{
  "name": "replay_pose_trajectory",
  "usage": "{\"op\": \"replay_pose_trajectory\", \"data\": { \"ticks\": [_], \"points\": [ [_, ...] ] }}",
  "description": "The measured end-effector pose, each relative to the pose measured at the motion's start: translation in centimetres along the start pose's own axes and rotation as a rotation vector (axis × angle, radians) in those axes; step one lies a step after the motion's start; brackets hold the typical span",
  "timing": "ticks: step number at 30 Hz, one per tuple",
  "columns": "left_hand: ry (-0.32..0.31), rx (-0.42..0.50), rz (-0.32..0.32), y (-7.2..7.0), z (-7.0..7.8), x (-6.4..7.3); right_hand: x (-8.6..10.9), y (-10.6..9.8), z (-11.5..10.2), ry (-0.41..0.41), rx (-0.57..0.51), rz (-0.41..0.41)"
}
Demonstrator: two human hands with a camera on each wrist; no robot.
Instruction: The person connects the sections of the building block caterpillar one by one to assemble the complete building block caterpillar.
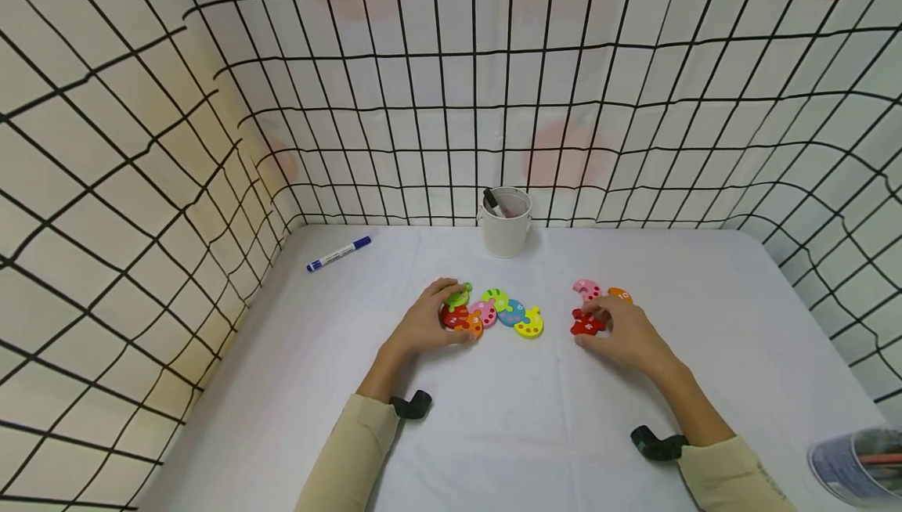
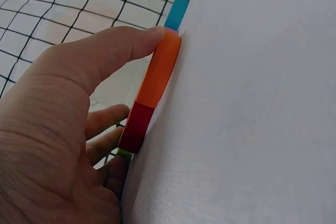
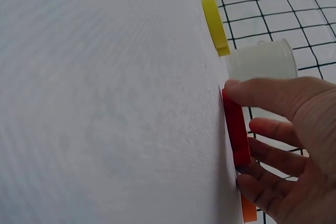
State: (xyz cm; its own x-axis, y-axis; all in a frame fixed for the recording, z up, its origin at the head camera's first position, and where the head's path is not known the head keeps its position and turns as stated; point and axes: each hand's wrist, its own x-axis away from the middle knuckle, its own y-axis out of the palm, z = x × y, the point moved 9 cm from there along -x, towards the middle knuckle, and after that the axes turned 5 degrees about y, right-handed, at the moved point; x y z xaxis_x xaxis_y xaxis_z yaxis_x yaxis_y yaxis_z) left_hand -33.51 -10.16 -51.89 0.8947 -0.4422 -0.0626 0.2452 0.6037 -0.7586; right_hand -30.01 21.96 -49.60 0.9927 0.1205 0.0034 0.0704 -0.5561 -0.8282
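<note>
Joined flat puzzle pieces form a wavy chain on the white table. My left hand (image 1: pixel 420 324) grips the chain's left end, with the thumb against the orange piece (image 2: pixel 160 72) and the fingers around the green face piece (image 1: pixel 460 297) and the red spotted piece (image 2: pixel 137 128). Pink (image 1: pixel 484 312), light green (image 1: pixel 496 297), blue (image 1: pixel 512 314) and yellow (image 1: pixel 529 324) pieces continue to the right. Apart from the chain, my right hand (image 1: pixel 627 333) pinches a red puzzle piece (image 3: pixel 236 127) lying on the table. A pink piece (image 1: pixel 586 289) and an orange piece (image 1: pixel 620 293) lie just beyond it.
A white bucket (image 1: pixel 504 230) with a black-capped marker stands at the back. To its left lies a blue-capped marker (image 1: pixel 339 254). A round container (image 1: pixel 856 465) holding pencils is at the front right. Black wire grid (image 1: pixel 451 105) encloses the table's back and sides.
</note>
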Motion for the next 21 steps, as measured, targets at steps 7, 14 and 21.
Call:
{"op": "replay_pose_trajectory", "data": {
  "ticks": [7, 14, 21],
  "points": [
    [0.012, 0.015, -0.001, 0.03, -0.03, -0.05, 0.08, -0.04, -0.17, -0.009, -0.002, 0.007],
    [0.015, 0.016, -0.006, -0.01, 0.01, -0.1, 0.25, -0.27, -0.27, -0.005, -0.002, 0.021],
    [0.005, 0.029, 0.023, -0.26, -0.11, 0.06, 0.03, -0.41, -0.53, 0.011, -0.011, 0.037]
  ]
}}
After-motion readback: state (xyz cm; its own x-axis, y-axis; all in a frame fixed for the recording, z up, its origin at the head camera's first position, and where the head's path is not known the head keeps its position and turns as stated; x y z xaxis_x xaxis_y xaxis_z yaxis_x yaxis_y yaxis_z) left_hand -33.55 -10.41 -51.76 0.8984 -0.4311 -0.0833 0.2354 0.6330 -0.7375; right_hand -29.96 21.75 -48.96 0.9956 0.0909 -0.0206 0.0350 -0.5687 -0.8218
